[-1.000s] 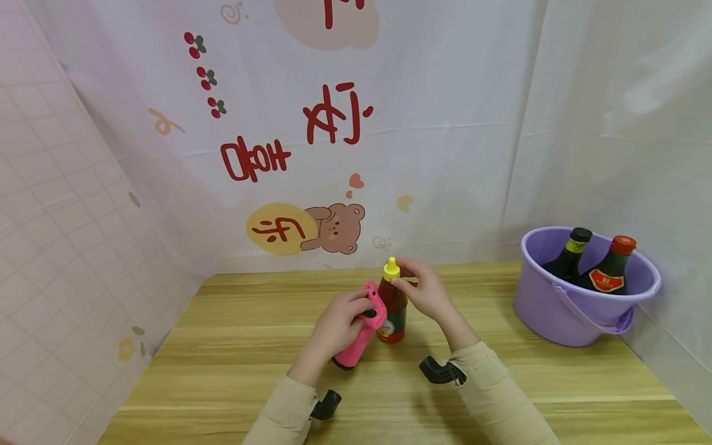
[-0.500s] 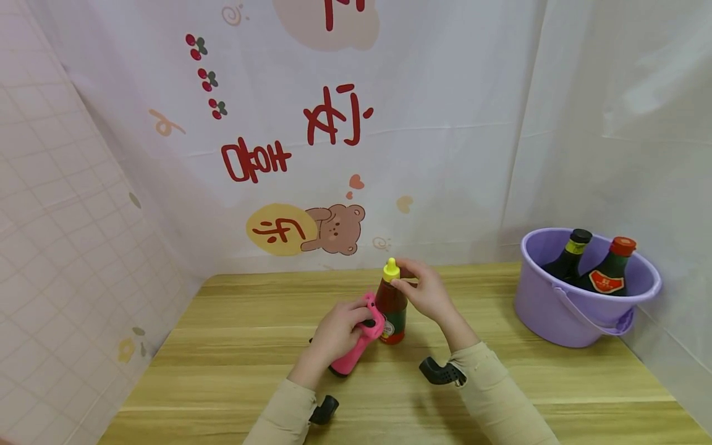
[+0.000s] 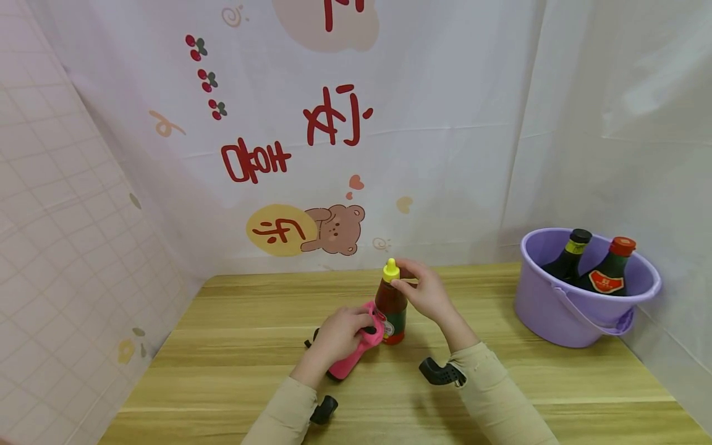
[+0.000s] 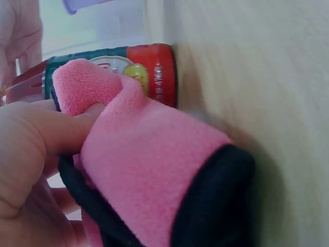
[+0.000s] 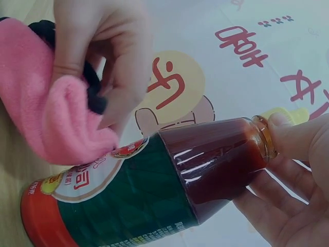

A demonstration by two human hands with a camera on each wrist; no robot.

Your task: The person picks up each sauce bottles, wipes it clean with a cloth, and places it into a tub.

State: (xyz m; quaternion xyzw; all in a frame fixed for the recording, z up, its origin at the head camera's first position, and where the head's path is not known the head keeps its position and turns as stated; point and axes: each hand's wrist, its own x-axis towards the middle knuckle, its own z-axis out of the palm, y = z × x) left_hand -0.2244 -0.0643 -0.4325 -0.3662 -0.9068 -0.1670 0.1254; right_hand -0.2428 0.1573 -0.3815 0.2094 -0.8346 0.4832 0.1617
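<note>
A ketchup-style sauce bottle (image 3: 391, 301) with a yellow pointed cap stands upright on the table. Its green and red label (image 5: 128, 190) shows in the right wrist view. My right hand (image 3: 429, 295) holds it by the neck, just under the cap, between thumb and fingers. A pink fleecy cloth with black edging (image 4: 149, 159) is bunched in my left hand (image 3: 338, 335), pinched between thumb and fingers. In the right wrist view, the folded end of the cloth lies against the bottle's label. The bottle's far side is hidden.
At the right stands a purple bucket (image 3: 556, 315) holding two dark bottles, one with a black cap (image 3: 581, 235) and one with a red cap (image 3: 623, 246). A printed white curtain (image 3: 445, 185) hangs behind the wooden table (image 3: 250, 309).
My left hand has moved slightly down along the bottle with the pink cloth, so more of the bottle's upper left side shows. The right hand and the bottle have hardly moved.
</note>
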